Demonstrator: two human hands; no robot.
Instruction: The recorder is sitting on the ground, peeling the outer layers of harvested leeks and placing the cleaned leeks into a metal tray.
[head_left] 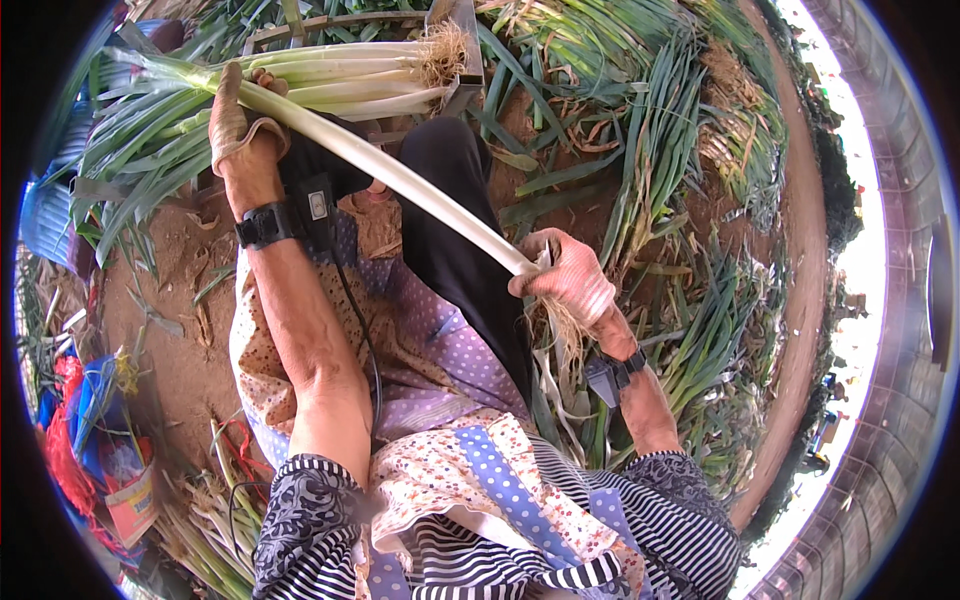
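A long leek (390, 172) stretches slantwise across my lap, its white stalk running down to the right. My left hand (240, 125), in a soiled glove, is closed round its green upper part. At the root end, my gloved right hand (570, 275) is wrapped round the stalk, with pale roots and loose peel hanging beneath it. Just beyond my left hand lies a bunch of trimmed leeks (370, 75) on a metal rack (463, 85), roots to the right and green leaves (140, 165) to the left.
Large heaps of leeks (640, 130) cover the ground at the right and far right. More leeks (205, 530) lie at the lower left, near red and blue plastic bags (85, 400). Bare soil (165, 260) shows at the left. A curved translucent wall (900, 300) borders the right side.
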